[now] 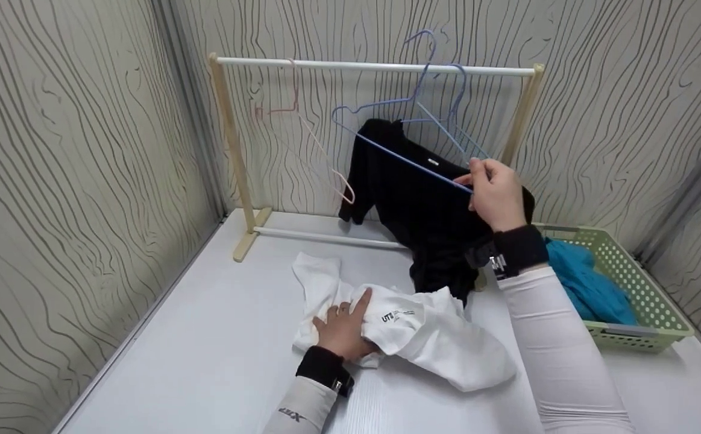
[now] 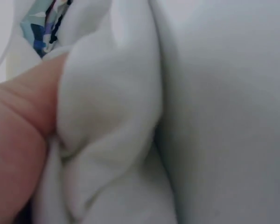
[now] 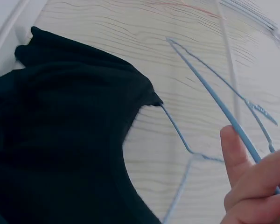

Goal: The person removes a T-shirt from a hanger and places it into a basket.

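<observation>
My right grip (image 1: 499, 193) pinches the blue hanger (image 1: 407, 160) near one end, hook upward, in front of the black shirt (image 1: 410, 190). My left grip (image 1: 344, 335) touches the white shirt (image 1: 446, 349), crumpled on the worktop (image 1: 205, 361); its closure I cannot tell.

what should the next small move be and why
I'd probably lower the blue hanger toward the white shirt: the right hand holds that hanger up with nothing on it, the left hand holds the shirt on the table, and the black shirt already hangs from another hanger.
</observation>
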`<action>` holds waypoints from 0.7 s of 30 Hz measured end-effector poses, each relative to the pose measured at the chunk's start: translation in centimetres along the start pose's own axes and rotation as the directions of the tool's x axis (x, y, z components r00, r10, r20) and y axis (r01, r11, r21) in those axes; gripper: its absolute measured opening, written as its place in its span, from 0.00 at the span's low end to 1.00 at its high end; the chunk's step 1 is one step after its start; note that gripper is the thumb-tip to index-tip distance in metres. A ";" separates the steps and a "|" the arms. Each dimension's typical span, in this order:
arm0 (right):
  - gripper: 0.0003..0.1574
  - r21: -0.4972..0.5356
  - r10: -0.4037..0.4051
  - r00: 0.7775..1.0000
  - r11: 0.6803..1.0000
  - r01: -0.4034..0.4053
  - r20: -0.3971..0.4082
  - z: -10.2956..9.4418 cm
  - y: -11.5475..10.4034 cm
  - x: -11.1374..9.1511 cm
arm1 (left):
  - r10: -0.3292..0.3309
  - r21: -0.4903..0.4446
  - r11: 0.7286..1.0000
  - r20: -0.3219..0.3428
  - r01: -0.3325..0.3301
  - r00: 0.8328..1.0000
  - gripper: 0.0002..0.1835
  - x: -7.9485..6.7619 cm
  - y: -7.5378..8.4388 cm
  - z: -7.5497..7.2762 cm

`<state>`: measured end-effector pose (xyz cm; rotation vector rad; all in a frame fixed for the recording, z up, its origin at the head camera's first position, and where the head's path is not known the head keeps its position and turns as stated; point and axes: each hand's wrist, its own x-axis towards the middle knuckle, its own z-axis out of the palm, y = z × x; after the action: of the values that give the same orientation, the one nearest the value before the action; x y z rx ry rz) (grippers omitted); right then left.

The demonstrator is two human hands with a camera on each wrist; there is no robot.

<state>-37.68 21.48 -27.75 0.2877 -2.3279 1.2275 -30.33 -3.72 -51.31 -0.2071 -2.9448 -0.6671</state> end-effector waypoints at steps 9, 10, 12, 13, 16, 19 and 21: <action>0.28 -0.074 0.031 0.997 0.997 -0.026 0.073 3.6 -0.3 1.4 | -0.015 0.043 0.999 -0.100 0.019 0.995 0.56 -0.3 0.7 -0.4; 0.27 -0.074 0.035 0.996 0.997 -0.029 0.081 4.0 -0.1 1.3 | -0.015 0.049 0.999 -0.114 0.021 0.993 0.56 -0.3 0.7 -0.3; 0.26 -0.067 0.044 0.994 0.997 -0.038 0.096 4.6 0.2 1.2 | -0.017 0.056 0.998 -0.139 0.025 0.990 0.55 -0.3 0.7 -0.3; 0.26 -0.056 0.049 0.993 0.998 -0.043 0.105 4.8 0.4 1.1 | -0.018 0.060 0.998 -0.152 0.027 0.988 0.54 -0.4 0.8 -0.3; 0.24 0.003 0.066 0.991 0.998 -0.067 0.115 5.3 1.2 0.8 | -0.027 0.068 0.997 -0.176 0.039 0.984 0.53 -0.4 0.9 -0.2; 0.21 0.059 0.097 0.988 0.993 -0.104 0.117 5.4 1.8 0.2 | -0.039 0.063 0.997 -0.184 0.051 0.982 0.52 -0.4 0.9 -0.2; 0.23 0.088 0.122 0.987 0.987 -0.132 0.107 5.3 2.3 -0.6 | -0.046 0.057 0.997 -0.186 0.058 0.981 0.49 -0.2 0.9 -0.3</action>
<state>-39.81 18.38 -32.20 0.2420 -2.4097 1.4184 -29.94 -3.07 -50.73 -0.0585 -2.7958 -0.5665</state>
